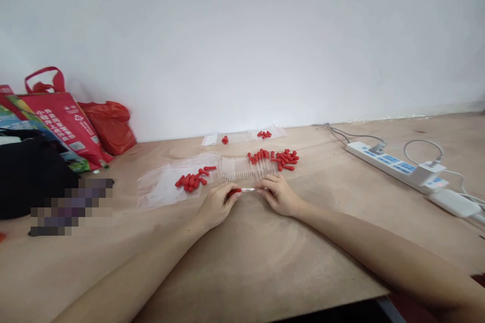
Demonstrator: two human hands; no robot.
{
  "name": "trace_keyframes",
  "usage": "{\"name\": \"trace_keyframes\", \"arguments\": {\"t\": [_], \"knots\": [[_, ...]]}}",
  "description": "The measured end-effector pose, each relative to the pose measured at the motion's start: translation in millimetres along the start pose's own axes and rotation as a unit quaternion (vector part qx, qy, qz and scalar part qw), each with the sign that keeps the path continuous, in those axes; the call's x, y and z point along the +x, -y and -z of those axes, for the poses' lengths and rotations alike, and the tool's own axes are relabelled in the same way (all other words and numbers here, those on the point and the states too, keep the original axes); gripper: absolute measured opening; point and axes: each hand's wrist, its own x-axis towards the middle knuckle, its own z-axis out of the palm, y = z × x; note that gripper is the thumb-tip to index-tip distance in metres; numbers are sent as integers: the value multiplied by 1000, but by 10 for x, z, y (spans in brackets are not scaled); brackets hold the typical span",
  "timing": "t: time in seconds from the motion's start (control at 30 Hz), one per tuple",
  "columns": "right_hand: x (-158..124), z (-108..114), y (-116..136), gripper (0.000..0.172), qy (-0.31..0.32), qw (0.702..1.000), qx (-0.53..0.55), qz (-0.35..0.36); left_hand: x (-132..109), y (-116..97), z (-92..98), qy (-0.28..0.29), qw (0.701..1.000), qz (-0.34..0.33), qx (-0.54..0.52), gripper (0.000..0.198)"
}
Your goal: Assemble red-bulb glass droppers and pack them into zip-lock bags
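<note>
Pinched in my left hand is a red rubber bulb. My right hand grips the far end of a thin glass dropper tube, which lies level between both hands. The tube's left end meets the bulb; how deep it sits is hidden by my fingers. Just beyond my hands, a row of clear glass tubes lies side by side, some at the right with red bulbs at their far ends. Loose red bulbs are heaped to the left, and another heap is at the right.
Clear plastic bags lie under the left heap. Near the wall rests another bag with tubes and bulbs. A white power strip with plugs and cables is at right. Red bags and a black bag stand left.
</note>
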Motion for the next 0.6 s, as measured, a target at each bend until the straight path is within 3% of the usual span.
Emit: {"name": "trace_keyframes", "arguments": {"t": [0.3,0.6], "knots": [[13,26,-52,19,21,1000,5,19,-2,-26,32,39,998,-37,-19,14],[31,69,-18,25,40,997,-63,27,-18,14,4,57,996,-61,17,15]]}}
